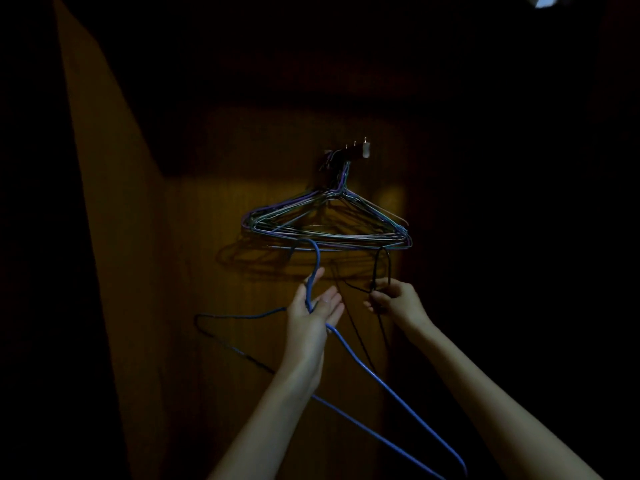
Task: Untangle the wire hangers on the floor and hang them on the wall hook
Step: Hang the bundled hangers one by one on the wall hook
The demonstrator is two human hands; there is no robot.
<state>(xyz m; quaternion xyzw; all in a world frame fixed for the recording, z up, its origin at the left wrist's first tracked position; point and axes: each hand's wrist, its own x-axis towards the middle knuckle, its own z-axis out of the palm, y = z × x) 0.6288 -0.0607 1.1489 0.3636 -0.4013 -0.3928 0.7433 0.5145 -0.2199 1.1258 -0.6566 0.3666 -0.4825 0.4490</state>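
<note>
Many hangers (329, 220) hang on the wall hook (356, 152) already — my left hand (313, 306) holds a blue hanger (388, 386), my right hand (398, 301) pinches a black hanger (382, 268), both unhung.

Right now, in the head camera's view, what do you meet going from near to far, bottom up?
Blue hanger → left hand gripping it → bundle of hung hangers → wall hook.

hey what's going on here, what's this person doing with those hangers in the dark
A person is hanging wire hangers on a wall hook, where a bunch of hangers already hangs. The left hand holds a blue hanger by its neck, fingers mostly straight. The right hand pinches a dark hanger just below the bunch. Neither is on the hook yet.
</note>
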